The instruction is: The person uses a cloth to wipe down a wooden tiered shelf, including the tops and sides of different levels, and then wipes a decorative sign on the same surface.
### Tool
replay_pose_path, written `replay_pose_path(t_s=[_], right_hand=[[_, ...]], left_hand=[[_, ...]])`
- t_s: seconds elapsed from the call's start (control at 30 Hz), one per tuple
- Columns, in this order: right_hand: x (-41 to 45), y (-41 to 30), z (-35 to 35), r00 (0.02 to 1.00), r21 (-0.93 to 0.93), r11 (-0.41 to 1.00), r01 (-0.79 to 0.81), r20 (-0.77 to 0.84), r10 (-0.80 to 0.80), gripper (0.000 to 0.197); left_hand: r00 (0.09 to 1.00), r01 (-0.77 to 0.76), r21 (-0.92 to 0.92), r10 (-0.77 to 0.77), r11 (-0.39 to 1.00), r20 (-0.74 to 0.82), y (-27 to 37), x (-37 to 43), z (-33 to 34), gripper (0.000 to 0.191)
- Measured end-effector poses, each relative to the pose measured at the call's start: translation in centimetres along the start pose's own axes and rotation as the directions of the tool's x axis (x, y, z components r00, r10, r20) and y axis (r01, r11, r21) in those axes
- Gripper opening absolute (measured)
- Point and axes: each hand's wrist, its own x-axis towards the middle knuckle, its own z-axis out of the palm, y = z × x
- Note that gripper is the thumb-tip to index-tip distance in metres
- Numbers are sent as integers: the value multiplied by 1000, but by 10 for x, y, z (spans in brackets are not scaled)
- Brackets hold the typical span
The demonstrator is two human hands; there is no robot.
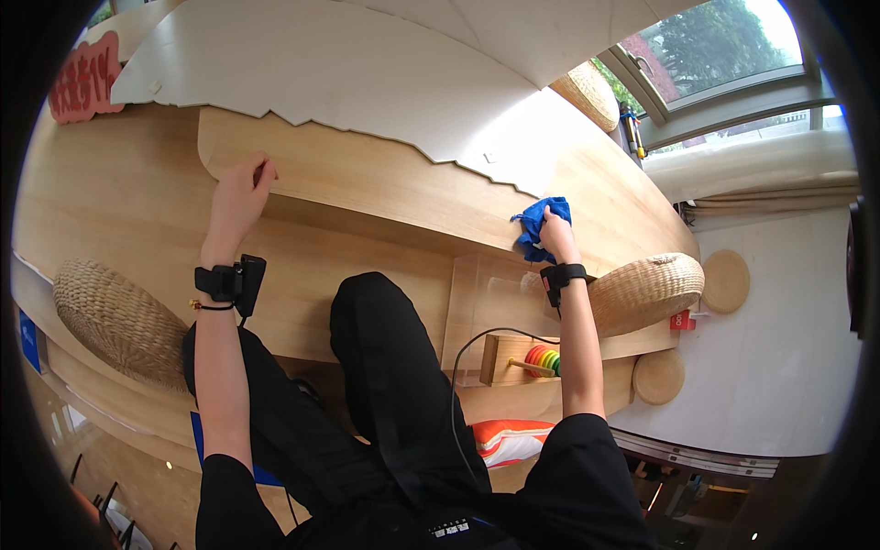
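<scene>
A blue cloth is bunched in my right hand, at the edge of a raised light wooden platform. My left hand is above the platform's left end, its fingers curled and nothing visible in them; whether it touches the wood I cannot tell. Beyond both hands lies a large white board with a jagged near edge, and the cloth is close to that board's right corner. Each wrist wears a black strap with a small device. My knees are on the lower wooden level.
Woven round cushions stand at left and right. Near my right forearm are a clear acrylic box and a wooden toy with coloured rings. A red sign bearing writing is at upper left. A black cable runs from my right wrist.
</scene>
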Motion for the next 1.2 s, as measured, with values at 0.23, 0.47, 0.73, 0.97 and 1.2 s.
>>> replay_pose_path(t_s=[0.23,0.47,0.73,0.97,1.2], right_hand=[[0,3,6,999,146,989,-24,-30,29,34],[66,66,30,998,146,989,-26,-59,35,32],[52,34,19,998,18,1000,-17,-54,18,46],[-18,9,17,956,-20,996,82,284,-73,61],[19,46,40,988,-216,971,99,139,-69,54]], left_hand=[[999,-17,-46,16,999,-37,-18,2,-3,19],[1000,-27,-24,27,999,-10,-7,8,7,20],[999,-30,45,29,999,22,-24,2,8,20],[999,32,16,-31,999,-33,-35,-3,-12,22],[999,37,22,-37,999,14,-16,8,3,22]])
